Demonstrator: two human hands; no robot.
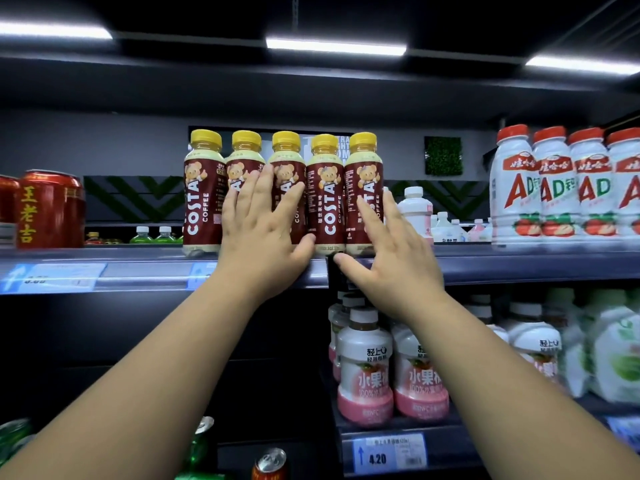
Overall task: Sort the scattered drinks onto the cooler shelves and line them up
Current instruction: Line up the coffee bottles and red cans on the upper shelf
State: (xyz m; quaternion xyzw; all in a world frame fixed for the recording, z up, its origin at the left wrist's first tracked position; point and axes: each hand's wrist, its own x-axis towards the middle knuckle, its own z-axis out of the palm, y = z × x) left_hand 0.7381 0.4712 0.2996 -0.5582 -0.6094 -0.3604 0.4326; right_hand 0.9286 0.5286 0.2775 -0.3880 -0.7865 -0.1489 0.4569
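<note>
Now left hand [263,223], right hand [391,258] flat on Costa bottles [202,188] — red cans [48,209], AD bottles [554,188] flanking.

Three white strip lights [335,47] glow on the dark ceiling [194,15] above a green square panel [443,155] on the grey wall [104,143]; a green zigzag strip [135,198] runs below and left of it.

Yellow-capped maroon coffee bottles [281,192], red cans [50,209], white red-capped milk bottles [568,188], pink-and-white juice bottles [365,368]
</note>
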